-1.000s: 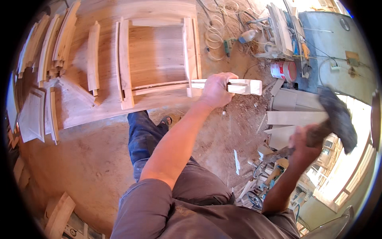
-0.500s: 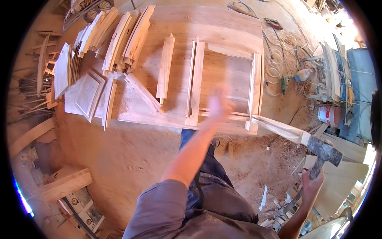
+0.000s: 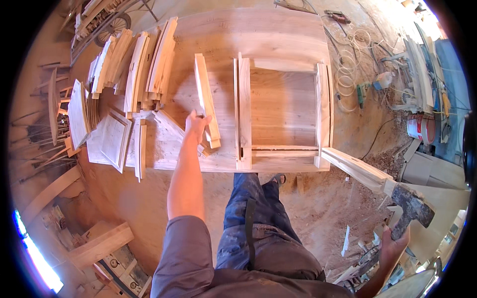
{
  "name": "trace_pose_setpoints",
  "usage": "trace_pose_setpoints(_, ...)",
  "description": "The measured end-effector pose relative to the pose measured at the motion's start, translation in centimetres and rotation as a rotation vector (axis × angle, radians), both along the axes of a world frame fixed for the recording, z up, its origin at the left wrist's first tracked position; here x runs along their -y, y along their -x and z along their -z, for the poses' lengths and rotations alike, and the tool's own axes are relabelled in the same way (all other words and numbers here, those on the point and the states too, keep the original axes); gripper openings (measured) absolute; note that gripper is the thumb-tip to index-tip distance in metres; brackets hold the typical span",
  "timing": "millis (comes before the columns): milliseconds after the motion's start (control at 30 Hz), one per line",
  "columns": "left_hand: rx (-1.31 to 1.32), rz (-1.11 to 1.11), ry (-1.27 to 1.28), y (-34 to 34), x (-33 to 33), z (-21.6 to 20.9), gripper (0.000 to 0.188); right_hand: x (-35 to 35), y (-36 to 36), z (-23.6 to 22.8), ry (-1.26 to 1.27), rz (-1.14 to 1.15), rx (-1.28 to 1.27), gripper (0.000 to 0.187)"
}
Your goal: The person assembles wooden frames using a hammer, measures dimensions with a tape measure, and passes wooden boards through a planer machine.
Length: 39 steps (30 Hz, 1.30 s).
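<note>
Panels (image 3: 79,114): a group is stood close together at half past nine from the middle of the view, by the left end of the bench (image 3: 288,30).

Stacked rails (image 3: 134,72): lengths of pale wood are bunched at ten o'clock; their number cannot be told.

Left hand (image 3: 196,125): it has been brought from over the frame, where it was blurred half a second ago, to ten o'clock. The fingers are half curled at the left edge of the loose rail; whether the wood is truly clasped cannot be told.

Loose rail (image 3: 209,107): found at eleven o'clock, between the stacked rails and the frame. Its slant has been altered, the far end now tipped leftward, so it appears to be governed by the left hand.

Frame (image 3: 244,111): uprights and a lower crosspiece are laid on the bench, from twelve to two o'clock; no hand is placed on it.

Projecting rail (image 3: 355,168): pointed from the frame's lower right corner toward half past three. A second ago it seemed gripped by the left hand; with that support withdrawn, any steadying is judged to be left to the right side.

Right hand (image 3: 395,242): wrapped firmly around the hammer's handle at four o'clock.

Hammer (image 3: 412,206): its head, blurred in mid-air a second ago, is now held beside the projecting rail's free end; contact cannot be told.
</note>
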<state>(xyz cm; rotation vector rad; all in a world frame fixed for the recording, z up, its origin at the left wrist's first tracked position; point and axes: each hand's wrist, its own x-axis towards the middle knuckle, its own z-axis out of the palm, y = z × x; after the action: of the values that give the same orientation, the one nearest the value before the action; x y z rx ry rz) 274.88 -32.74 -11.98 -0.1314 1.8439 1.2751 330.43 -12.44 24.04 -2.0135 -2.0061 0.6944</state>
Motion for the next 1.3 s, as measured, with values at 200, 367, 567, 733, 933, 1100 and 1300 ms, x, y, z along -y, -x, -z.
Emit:
trace_pose_setpoints(200, 0.264, -0.223, -0.840, -11.1, 2.5, -8.4, 0.065, -0.9, -1.4, 0.5, -0.024, -0.135, 0.004, 0.040)
trace_pose_setpoints(367, 0.384, -0.275, -0.988, -13.0, 2.2, -12.9, 0.070, -1.3, 0.8, -0.2, 0.132, -0.061, -0.207, 0.025)
trace_pose_setpoints(567, 0.553, -0.174, -0.850, -20.1, 6.7, -15.7, 0.074, 3.3, -0.8, 1.9, 0.153, -0.068, -0.456, 0.021)
trace_pose_setpoints(733, 0.642, -0.196, -0.767, -25.8, 10.7, -17.1, 0.074, 6.5, -2.7, 4.4, 0.336, -0.091, -0.424, 0.020)
trace_pose_setpoints(933, 0.787, -0.320, -0.784, -26.8, 11.8, -18.6, 0.077, 9.1, -3.9, 6.2, 0.525, -0.082, -0.377, 0.021)
trace_pose_setpoints(1100, 0.947, -0.251, -0.842, -24.2, 12.1, -19.8, 0.083, 10.1, -5.2, 8.0, 0.549, -0.121, -0.315, 0.025)
trace_pose_setpoints(1300, 0.698, -0.239, -0.792, -22.5, 12.0, -21.5, 0.073, 10.7, -4.9, 8.8, 0.558, -0.096, -0.383, 0.032)
